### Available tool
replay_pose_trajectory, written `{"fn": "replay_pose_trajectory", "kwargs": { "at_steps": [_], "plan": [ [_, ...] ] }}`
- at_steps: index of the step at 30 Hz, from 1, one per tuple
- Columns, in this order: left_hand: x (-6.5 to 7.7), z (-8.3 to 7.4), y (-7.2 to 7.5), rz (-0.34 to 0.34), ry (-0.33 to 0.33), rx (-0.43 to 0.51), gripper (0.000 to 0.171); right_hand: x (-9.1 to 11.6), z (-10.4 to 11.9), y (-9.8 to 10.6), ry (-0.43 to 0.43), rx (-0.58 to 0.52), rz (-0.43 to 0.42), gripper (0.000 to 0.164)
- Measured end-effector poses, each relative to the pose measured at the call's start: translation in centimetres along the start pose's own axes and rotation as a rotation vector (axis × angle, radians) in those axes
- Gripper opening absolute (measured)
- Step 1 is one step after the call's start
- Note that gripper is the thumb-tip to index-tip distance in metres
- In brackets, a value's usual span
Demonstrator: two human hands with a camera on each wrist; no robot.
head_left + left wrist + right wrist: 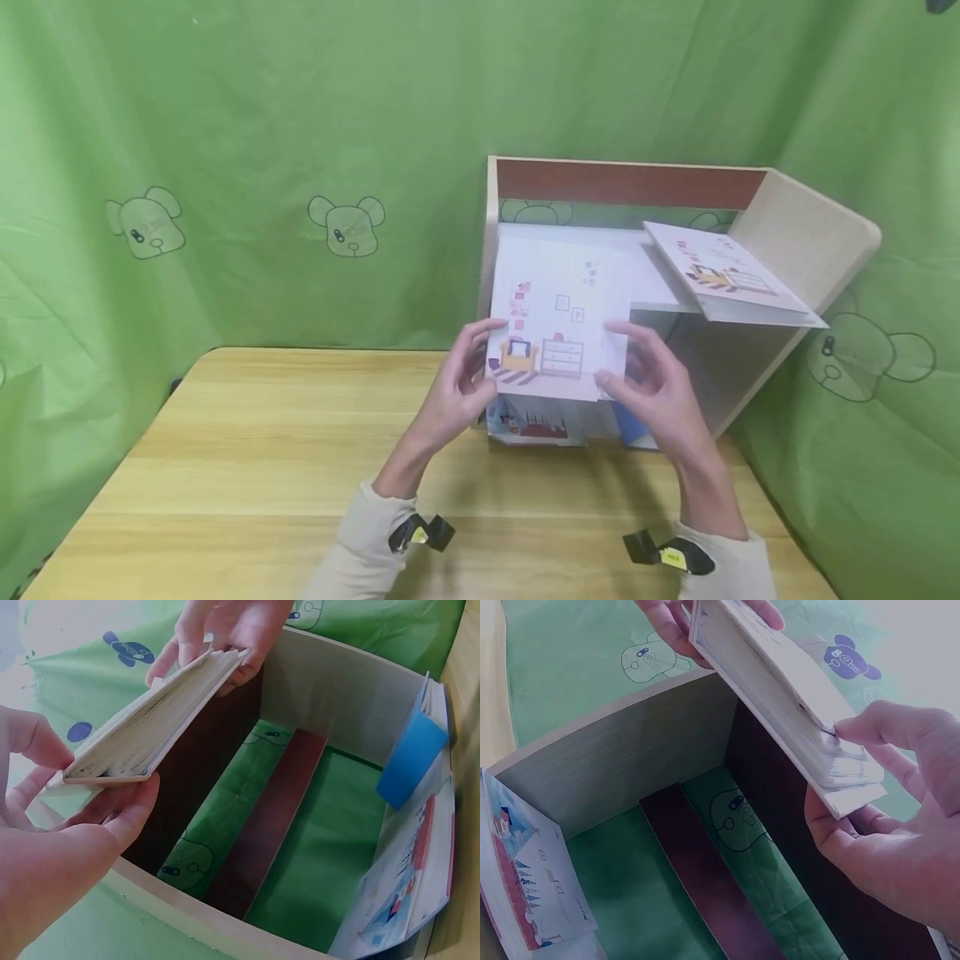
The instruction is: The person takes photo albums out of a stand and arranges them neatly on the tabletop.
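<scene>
A white book [558,275] with an armchair and a chest of drawers on its cover is held between both hands, in front of the wooden shelf's upper board. My left hand [456,383] grips its left edge, thumb on one face and fingers on the other. At the opposite edge, my right hand [667,387] pinches the book between thumb and fingers. Both wrist views show the thick page block of this book [142,724] from below, tilted above the lower compartment. In the right wrist view, the right thumb presses near a corner of the book [780,690].
A similar book [738,271] lies on the upper board [652,283] at the right, its front overhanging. In the lower compartment are a picture-covered book [536,423] and a blue item [636,427]. The shelf [810,221] stands on a wooden table [262,450] before a green curtain [247,108].
</scene>
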State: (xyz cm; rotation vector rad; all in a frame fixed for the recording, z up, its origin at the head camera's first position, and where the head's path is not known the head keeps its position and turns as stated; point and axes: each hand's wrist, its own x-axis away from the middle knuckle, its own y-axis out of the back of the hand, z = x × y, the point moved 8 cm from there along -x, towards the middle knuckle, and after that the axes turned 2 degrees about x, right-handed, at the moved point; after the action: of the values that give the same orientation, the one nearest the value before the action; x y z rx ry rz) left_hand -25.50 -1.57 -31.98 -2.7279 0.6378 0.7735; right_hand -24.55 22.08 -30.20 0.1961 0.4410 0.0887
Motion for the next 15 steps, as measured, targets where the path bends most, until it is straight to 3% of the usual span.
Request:
{"fn": "replay_pose_trajectory", "kwargs": {
  "at_steps": [15],
  "plan": [
    [1.6,-1.6,-0.1,0.026,-0.048,-0.019,0.073,0.9,1.0,-0.4,0.064,-0.009,0.003,0.060]
  ]
}}
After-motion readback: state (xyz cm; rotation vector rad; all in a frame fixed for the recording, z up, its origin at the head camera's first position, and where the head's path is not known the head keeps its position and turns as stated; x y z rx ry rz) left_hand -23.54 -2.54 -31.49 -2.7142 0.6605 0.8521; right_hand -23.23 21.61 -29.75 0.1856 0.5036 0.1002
